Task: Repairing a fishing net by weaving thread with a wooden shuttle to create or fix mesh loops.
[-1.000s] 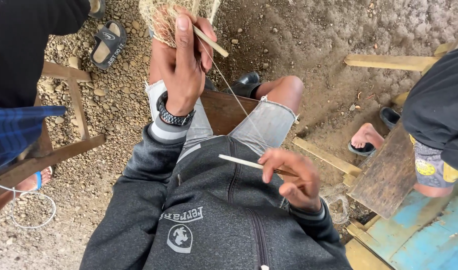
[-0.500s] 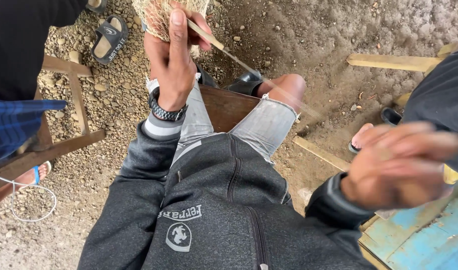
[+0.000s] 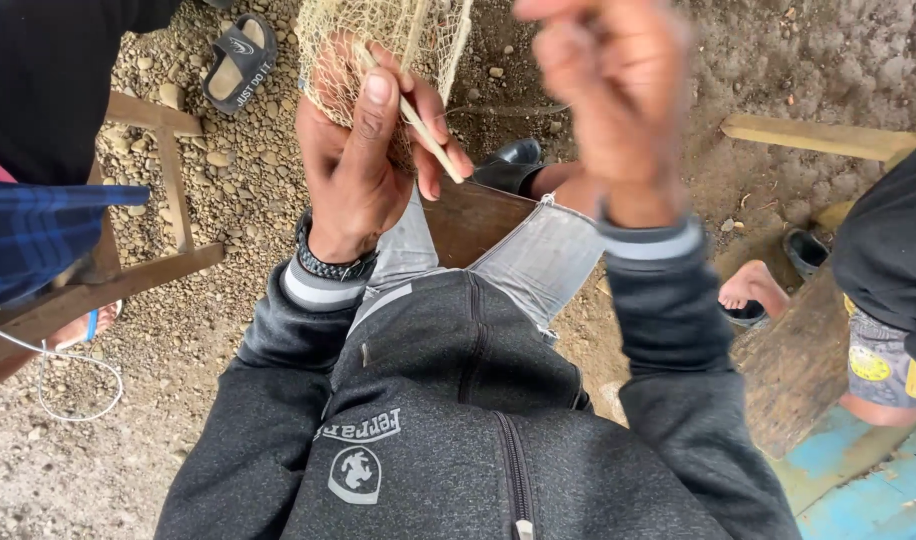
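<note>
My left hand (image 3: pixel 363 165) is raised in front of me, shut on a bunch of pale netting (image 3: pixel 378 35) and a thin wooden stick (image 3: pixel 428 135) that lies across its fingers. My right hand (image 3: pixel 608 100) is up beside it, to the right, and blurred by motion. Its fingers look curled, but I cannot tell whether anything is in them. A fine thread (image 3: pixel 508 108) runs between the netting and my right hand. I wear a dark grey zip jacket (image 3: pixel 458 420), grey trousers and a black wrist strap (image 3: pixel 328 265).
I sit on a brown wooden seat (image 3: pixel 473 220) over gravel. A sandal (image 3: pixel 238 60) and a wooden frame (image 3: pixel 168 170) lie at left, beside a person in black with blue plaid cloth (image 3: pixel 38 230). At right are another person's sandalled foot (image 3: pixel 753 290), a plank (image 3: pixel 818 135) and blue boards (image 3: pixel 868 490).
My right hand has swung from low by my lap, out to the right, then up next to the netting. My left hand has kept its hold on the net and stick.
</note>
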